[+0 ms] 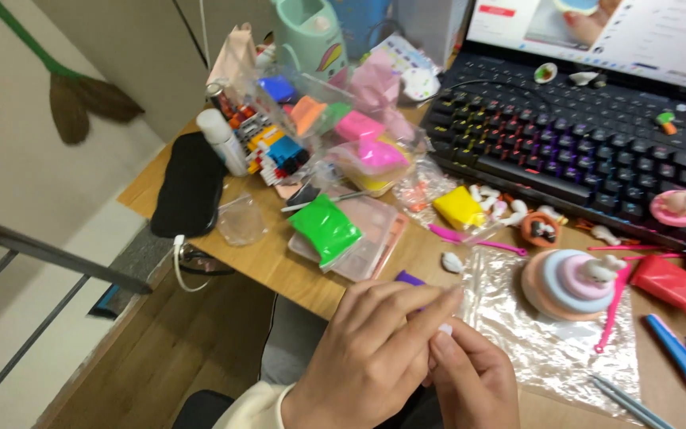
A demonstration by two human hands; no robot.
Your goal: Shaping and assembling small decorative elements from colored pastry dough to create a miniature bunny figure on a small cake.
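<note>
Two hands meet at the surface (279, 274) edge. The left hand (371, 357) and right hand (470, 377) pinch a tiny white clay bit (445, 328), mostly hidden by fingers. The purple piece (409, 278) behind is half covered.

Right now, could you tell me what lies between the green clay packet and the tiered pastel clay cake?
In the head view, a small white clay piece and a pink plastic tool lie between the green clay packet and cake.

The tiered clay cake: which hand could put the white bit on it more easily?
Probably the right hand: it lies closer to the tiered clay cake, and the white bit sits at its fingertips. The left hand is farther away.
</note>
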